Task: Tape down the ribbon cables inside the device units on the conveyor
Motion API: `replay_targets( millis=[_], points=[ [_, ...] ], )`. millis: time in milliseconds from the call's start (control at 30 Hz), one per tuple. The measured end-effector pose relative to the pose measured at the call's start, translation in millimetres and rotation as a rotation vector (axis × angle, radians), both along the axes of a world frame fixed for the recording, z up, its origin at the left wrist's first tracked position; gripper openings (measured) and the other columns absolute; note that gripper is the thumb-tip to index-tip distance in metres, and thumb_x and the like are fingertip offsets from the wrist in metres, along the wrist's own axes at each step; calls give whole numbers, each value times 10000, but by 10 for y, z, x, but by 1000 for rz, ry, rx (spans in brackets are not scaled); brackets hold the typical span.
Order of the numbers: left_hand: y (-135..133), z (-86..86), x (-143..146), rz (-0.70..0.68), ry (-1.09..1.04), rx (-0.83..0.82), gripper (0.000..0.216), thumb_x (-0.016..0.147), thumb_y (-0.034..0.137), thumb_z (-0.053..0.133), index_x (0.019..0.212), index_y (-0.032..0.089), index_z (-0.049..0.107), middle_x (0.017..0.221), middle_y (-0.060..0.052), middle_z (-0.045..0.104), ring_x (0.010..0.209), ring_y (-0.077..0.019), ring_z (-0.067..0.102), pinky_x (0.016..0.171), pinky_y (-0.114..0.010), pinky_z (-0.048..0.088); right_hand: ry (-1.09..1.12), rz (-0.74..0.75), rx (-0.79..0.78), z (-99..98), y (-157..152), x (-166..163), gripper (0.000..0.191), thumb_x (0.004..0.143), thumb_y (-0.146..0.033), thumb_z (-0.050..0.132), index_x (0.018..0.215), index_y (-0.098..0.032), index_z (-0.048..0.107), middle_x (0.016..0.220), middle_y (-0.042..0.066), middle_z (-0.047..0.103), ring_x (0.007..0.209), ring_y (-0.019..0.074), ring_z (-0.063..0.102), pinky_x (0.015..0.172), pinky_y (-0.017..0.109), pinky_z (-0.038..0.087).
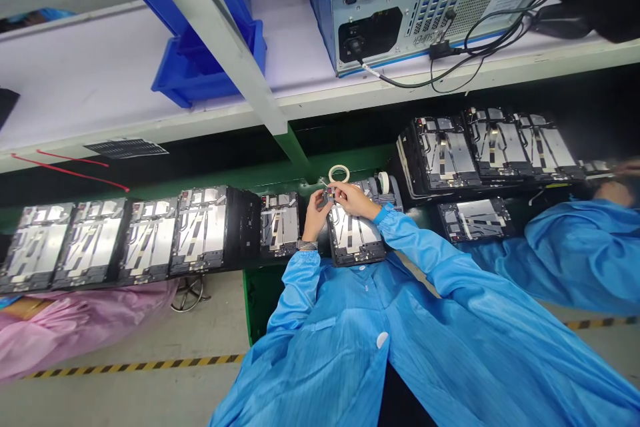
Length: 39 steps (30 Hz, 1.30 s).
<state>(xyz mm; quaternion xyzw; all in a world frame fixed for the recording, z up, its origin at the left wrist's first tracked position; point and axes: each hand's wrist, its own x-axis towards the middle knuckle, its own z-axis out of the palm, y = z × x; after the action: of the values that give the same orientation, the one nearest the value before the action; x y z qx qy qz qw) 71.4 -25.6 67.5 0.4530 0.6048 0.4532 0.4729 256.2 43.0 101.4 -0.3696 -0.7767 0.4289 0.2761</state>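
An opened tablet with its silver battery and cables bare lies in front of my body. My left hand is closed at its upper left edge, thumb over the top corner. My right hand reaches across the tablet's upper part, fingers pinched near the same corner. A thin pale tip sticks out by the right fingers; its kind is too small to tell. Behind the tablet lies a roll of cream tape. A tape dispenser with another roll stands to the right, partly hidden by my right hand.
Stacks of opened tablets line the bench at left, and more stacks stand at right. Single tablets lie nearer. A co-worker's blue sleeve is at right. Overhead are a metal post, blue bins and a computer.
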Motion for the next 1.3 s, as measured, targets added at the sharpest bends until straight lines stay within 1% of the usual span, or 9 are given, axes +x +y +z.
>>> replay_targets(
  millis=[133,433,633,767,933,1033,1100,1200,1300],
  points=[
    [-3,35,11,-3,21,-20,514,927,360,709,1409,276,549,1526,-111,585,1391,-265,584,1113,-435,515,-30,-3,20,44,10,-66,485,931,-85,546,1394,-222,591,955,17,667,817,178,583,779,285,457],
    [-29,31,-3,-7,19,-17,549,926,394,725,1433,275,548,1528,-116,578,1383,-272,581,1109,-441,514,-48,96,190,7,135,-100,508,933,-58,504,1395,-223,636,1107,91,652,1018,242,581,951,402,496],
    [5,49,-7,-7,76,-26,548,903,352,735,1415,255,566,1498,-121,594,1340,-278,604,1076,-434,527,-128,148,207,42,152,-45,473,946,-62,521,1368,-226,657,1049,88,665,1022,259,565,930,405,486],
    [48,64,31,19,134,-27,503,889,303,726,1367,249,581,1469,-113,608,1308,-267,619,1069,-429,525,-182,111,207,79,116,-19,482,936,-57,506,1379,-194,640,1076,108,672,1008,265,554,938,409,472],
    [83,31,57,40,53,6,451,864,241,713,1293,240,576,1408,-104,635,1293,-251,630,1079,-413,520,-129,5,168,140,-18,-17,506,896,-64,512,1370,-194,634,1091,111,667,1029,277,543,967,443,466],
    [85,16,65,57,-3,11,457,840,222,719,1273,240,572,1393,-97,639,1309,-250,624,1095,-416,513,76,-165,1,209,-192,-16,442,895,-147,575,1325,-216,650,1041,84,672,985,260,562,926,430,488],
    [82,11,76,60,-11,7,466,841,221,708,1283,245,562,1394,-92,641,1318,-244,620,1107,-413,508,293,-241,-280,257,-352,-16,413,902,-249,626,1315,-226,641,955,49,677,838,216,574,786,367,501],
    [81,-9,96,53,-8,9,491,862,238,678,1334,252,541,1418,-92,632,1347,-230,608,1131,-400,494,578,-225,-744,302,-589,-33,443,854,-371,711,1268,-223,653,858,11,687,647,153,535,598,286,427],
    [87,-53,104,51,-57,31,525,855,223,650,1364,254,524,1434,-94,621,1368,-222,594,1164,-399,471,669,-239,-906,296,-719,-88,451,773,-359,784,1186,-206,684,804,-1,702,594,123,527,550,257,387]
  ],
)
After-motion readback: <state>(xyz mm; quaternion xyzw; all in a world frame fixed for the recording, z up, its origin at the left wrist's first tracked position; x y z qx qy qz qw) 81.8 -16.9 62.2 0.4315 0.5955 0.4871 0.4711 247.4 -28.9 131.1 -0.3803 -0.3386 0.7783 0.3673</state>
